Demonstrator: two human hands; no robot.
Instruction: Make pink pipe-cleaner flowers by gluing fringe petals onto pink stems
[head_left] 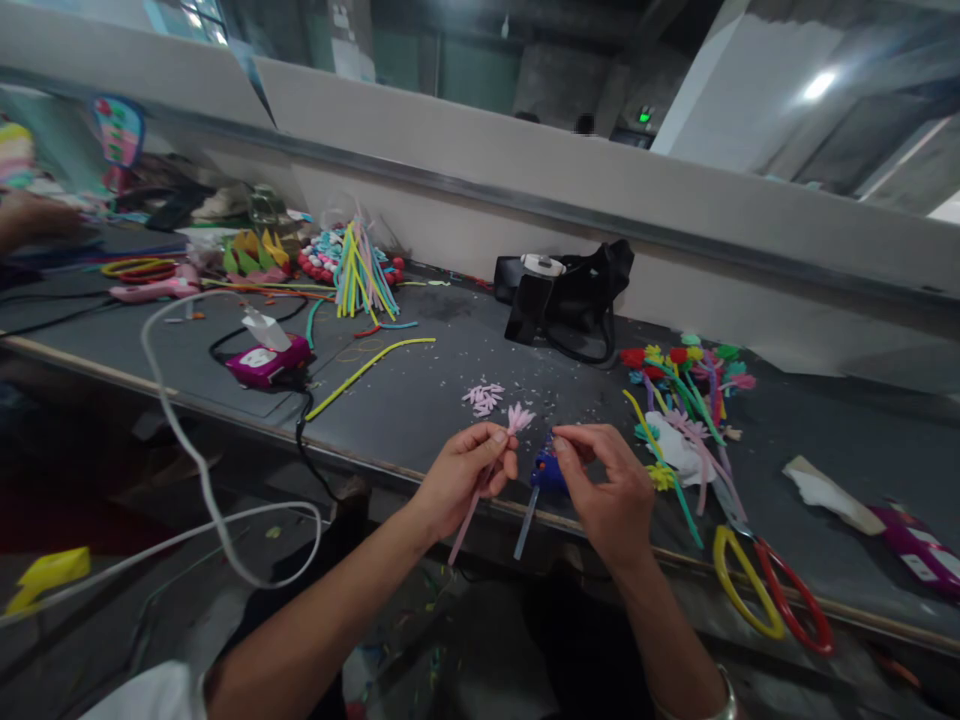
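Observation:
My left hand [472, 465] is closed around the stem of a pale pink pipe-cleaner flower [519, 418]. Its petals fan out above the thumb, and the stem [463, 527] hangs below the fist. My right hand [611, 490] has thumb and index finger pinched together, just right of the flower; whatever lies between the fingertips is too small to make out. Partly behind that hand is a blue glue gun [550, 473] at the table edge, a clear glue stick [526, 524] poking out toward me. Short pink pieces [483, 399] lie heaped beyond the flower.
Finished pipe-cleaner flowers [686, 375] and scissors [739, 530] lie right, the handles overhanging the edge. A black bag [566, 295] stands at the back. Pipe cleaners [364, 270], a yellow strand [367, 375] and a purple power strip [270, 360] are left. Another person's hand [34, 220] shows far left.

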